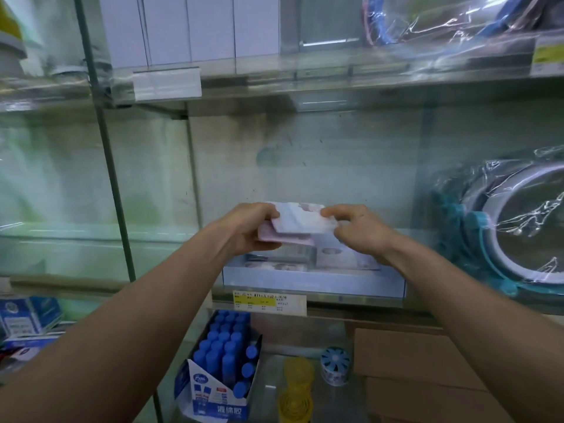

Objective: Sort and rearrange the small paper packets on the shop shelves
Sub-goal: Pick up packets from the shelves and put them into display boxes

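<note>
My left hand [253, 228] grips the packets [300, 222], my right hand [361, 230] pinches their right end; they lie crosswise, with the tray [314, 283] directly below.

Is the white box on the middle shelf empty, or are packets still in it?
Not empty. Packets lie flat inside the box, below the stack that the left hand and right hand hold.

Clearance around white box [314, 283]
Left: shelf [177, 261] bare until green post [117, 190]. Right: wrapped teal ring [500, 239] blocks. Above: open to upper shelf [305, 83], except packet stack [302, 222] held there.
</note>
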`<state>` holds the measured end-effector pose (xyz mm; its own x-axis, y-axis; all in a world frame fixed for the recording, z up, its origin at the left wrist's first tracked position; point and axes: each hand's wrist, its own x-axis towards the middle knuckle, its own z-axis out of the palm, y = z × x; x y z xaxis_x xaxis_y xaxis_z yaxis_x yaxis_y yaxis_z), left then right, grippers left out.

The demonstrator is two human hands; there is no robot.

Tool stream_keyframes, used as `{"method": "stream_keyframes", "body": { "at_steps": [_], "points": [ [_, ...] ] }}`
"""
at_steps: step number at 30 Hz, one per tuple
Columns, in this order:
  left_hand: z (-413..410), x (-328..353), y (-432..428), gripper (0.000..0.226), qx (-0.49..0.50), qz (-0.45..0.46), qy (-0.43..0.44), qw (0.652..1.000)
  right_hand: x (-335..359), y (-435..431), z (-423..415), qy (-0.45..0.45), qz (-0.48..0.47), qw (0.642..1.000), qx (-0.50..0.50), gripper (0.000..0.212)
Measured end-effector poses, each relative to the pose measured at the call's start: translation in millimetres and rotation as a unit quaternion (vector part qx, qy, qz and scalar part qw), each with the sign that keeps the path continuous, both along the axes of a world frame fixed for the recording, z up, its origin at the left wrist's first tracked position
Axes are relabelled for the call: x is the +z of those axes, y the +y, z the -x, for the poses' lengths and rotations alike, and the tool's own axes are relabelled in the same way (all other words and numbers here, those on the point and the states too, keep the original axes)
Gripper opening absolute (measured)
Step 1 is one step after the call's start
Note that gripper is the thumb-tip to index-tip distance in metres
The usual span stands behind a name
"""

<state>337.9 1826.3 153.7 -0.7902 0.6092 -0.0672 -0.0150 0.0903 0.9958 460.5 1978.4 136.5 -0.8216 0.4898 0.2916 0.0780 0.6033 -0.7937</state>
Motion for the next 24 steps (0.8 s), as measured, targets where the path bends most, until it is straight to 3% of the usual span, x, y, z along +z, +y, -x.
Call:
{"method": "stream_keyframes", "body": {
  "at_steps": [4,7,11,15,18,24],
  "points": [
    [15.7,-8.4,-2.7,0.027,-0.007,0.003,-0.005,1.0,-5.0,3.7,2.2,0.038,0.163,0.986,0.015,0.042],
    [20.7,-13.3,-1.4,0.026,-0.014,0.009,0.006,1.0,-5.5,5.8,4.3,0.045,0.175,0.984,0.006,0.043],
    [21.3,-10.8,4.5,0.027,-0.003,-0.009,0.008,1.0,-0.1,5.5,5.3,0.037,0.189,0.981,0.001,0.06],
    [19.8,-0.4,10.6,0.016,0.002,-0.074,-0.033,0.997,10.2,-1.5,9.0,0.107,0.249,0.963,-0.014,0.034],
    [22.6,2.1,10.8,0.028,-0.005,-0.072,-0.049,0.996,17.8,-1.3,9.5,0.163,0.307,0.937,-0.027,0.011],
    [10.7,-1.4,19.5,0.021,-0.043,-0.015,-0.012,0.999,20.7,-3.3,11.0,0.116,0.278,0.953,-0.023,0.006]
  ]
}}
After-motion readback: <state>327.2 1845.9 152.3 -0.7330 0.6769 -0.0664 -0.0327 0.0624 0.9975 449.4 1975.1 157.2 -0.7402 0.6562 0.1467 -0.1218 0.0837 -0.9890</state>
